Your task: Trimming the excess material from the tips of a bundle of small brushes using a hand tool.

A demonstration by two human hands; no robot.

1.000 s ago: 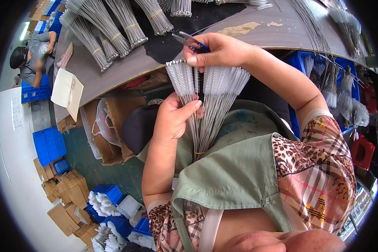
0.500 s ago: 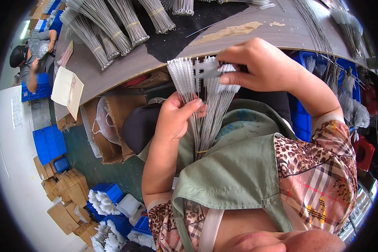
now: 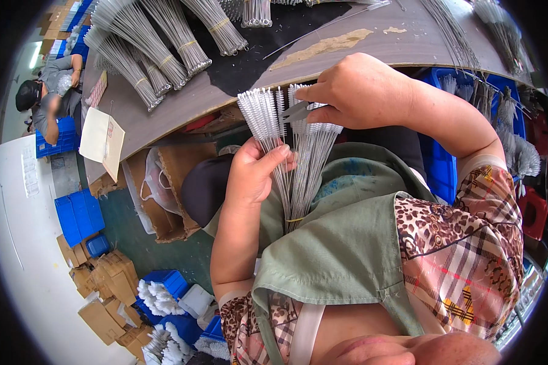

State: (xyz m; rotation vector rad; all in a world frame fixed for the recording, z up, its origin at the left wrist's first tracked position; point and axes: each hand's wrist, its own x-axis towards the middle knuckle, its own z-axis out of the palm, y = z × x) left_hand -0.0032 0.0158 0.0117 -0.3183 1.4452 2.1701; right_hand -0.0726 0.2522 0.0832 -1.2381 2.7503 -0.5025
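A bundle of wire-stemmed tube brushes (image 3: 310,146) with white bristle heads leans upright over my lap, a yellow band round the stems low down. My left hand (image 3: 257,168) is closed round part of the stems just under the bristles, its thumb across the front. The brushes split into two groups, with a single brush standing in the gap between them. In my right hand (image 3: 362,91) is a pair of grey snips (image 3: 297,112), held over the right-hand group. The two blades point left into the gap, slightly apart, close to that single brush.
Banded brush bundles (image 3: 158,48) lie on the wooden table (image 3: 371,58) ahead, partly on a black sheet. Blue crates with brushes stand right (image 3: 438,158) and lower left (image 3: 167,281). An open cardboard box (image 3: 170,213) is left of my knee. Another person (image 3: 58,100) sits far left.
My right hand and the snips have come slightly down and left, and the blades now show more sharply against the gap. My left hand keeps its hold. The whole view has shifted slightly.
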